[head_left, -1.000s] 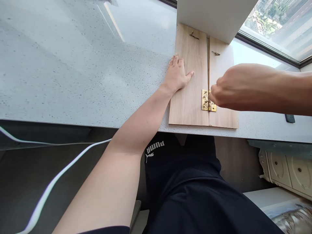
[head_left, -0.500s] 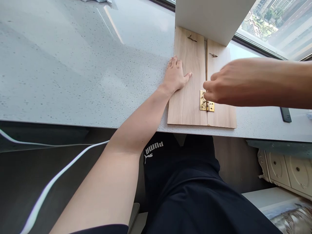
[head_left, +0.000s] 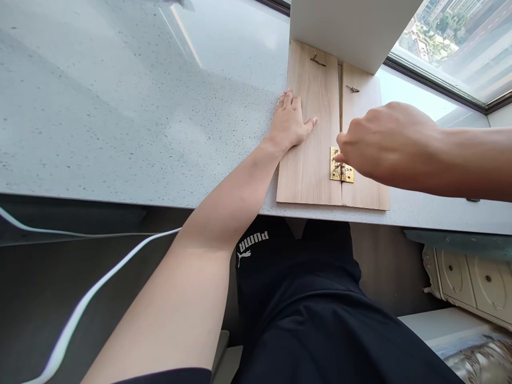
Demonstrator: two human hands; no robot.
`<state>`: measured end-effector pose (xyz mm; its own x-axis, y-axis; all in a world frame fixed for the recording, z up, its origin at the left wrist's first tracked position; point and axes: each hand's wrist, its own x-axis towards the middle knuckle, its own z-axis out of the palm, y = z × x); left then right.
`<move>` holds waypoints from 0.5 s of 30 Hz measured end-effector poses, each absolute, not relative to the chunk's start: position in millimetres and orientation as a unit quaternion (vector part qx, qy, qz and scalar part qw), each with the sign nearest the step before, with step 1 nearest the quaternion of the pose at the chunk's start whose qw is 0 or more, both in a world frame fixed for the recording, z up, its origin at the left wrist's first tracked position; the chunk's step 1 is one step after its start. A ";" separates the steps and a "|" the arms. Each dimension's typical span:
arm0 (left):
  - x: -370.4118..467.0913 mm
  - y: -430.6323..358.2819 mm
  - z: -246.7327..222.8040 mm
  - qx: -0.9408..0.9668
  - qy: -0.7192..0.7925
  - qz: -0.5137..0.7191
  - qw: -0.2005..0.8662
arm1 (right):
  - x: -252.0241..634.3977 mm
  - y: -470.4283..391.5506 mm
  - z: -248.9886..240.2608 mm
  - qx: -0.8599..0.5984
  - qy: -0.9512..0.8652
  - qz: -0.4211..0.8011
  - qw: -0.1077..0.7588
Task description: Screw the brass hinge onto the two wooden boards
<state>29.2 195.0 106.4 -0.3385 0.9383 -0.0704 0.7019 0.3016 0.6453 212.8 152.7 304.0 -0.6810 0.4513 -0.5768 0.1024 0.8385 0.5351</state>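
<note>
My left hand [head_left: 288, 121] lies flat on the left edge of a light wooden board [head_left: 304, 176], fingers spread and thumb out. A second, narrower wooden board [head_left: 366, 192] lies alongside it with a thin gap between them. Across the gap, near the front edge, sits a brass hinge [head_left: 338, 173], partly covered by my right hand [head_left: 382, 141]. That hand is closed above the hinge, fingertips at its upper side; what is in the fingers is hidden. Small screws [head_left: 318, 60] lie at the far end of the left board, and another small screw group [head_left: 352, 89] rests on the right board.
Both boards lie on a speckled white countertop [head_left: 120, 117], close to its front edge. A white wall block [head_left: 344, 32] stands behind them, with a window [head_left: 452, 48] at the right. Below are a white cable [head_left: 100, 285] and a cream cabinet [head_left: 468, 277].
My right hand has turned at the wrist over the hinge, its forearm now lower and covering most of the dark object on the countertop. My left hand stays on the board.
</note>
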 end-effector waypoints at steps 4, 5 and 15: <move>25.9 198.6 99.0 0.537 0.767 0.279 0.214 | 213.4 159.3 319.0 0.103 0.861 0.279 0.413; 25.4 199.1 97.8 0.539 0.767 0.278 0.211 | 215.6 163.8 321.4 0.076 0.873 0.267 0.401; 24.4 201.3 93.9 0.522 0.771 0.288 0.225 | 226.0 187.3 310.3 0.146 0.910 0.124 0.369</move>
